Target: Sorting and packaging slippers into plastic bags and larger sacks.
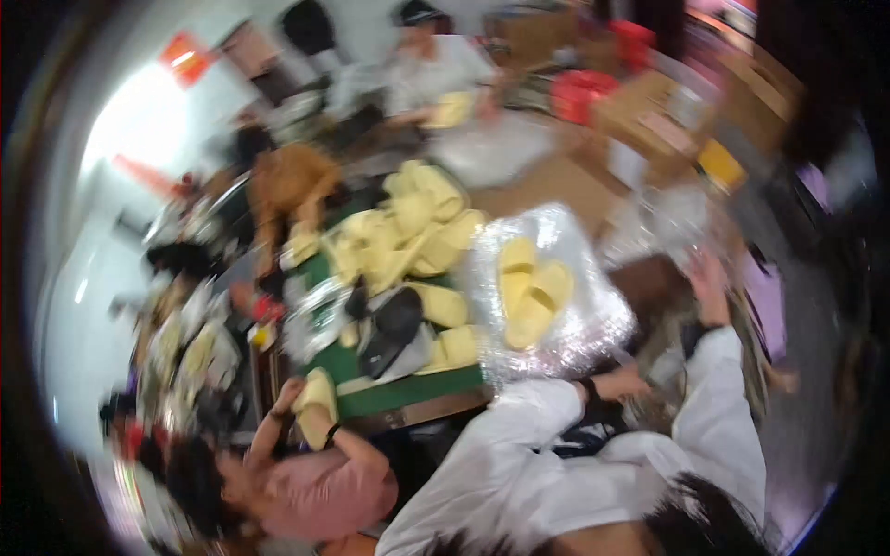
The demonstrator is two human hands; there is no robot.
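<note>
A pair of pale yellow slippers (pixel 530 296) lies on a stack of clear plastic bags (pixel 593 320) at the table edge in front of me. My left hand (pixel 619 382) is low, just past the near right corner of that stack; motion smears its fingers. Farther right, my right hand (pixel 709 283) reaches out beside loose clear plastic (pixel 663 227). Its fingers are blurred too, and I cannot make out whether it grips any of the plastic. More clear wrapping (pixel 663 371) shows between my two arms.
Many yellow slippers (pixel 408 227) and a black one (pixel 394 329) cover the green table (pixel 371 403). A person in pink (pixel 324 491) holds a slipper (pixel 317 408) at lower left; two others work farther back. Cardboard boxes (pixel 649 111) stand at far right.
</note>
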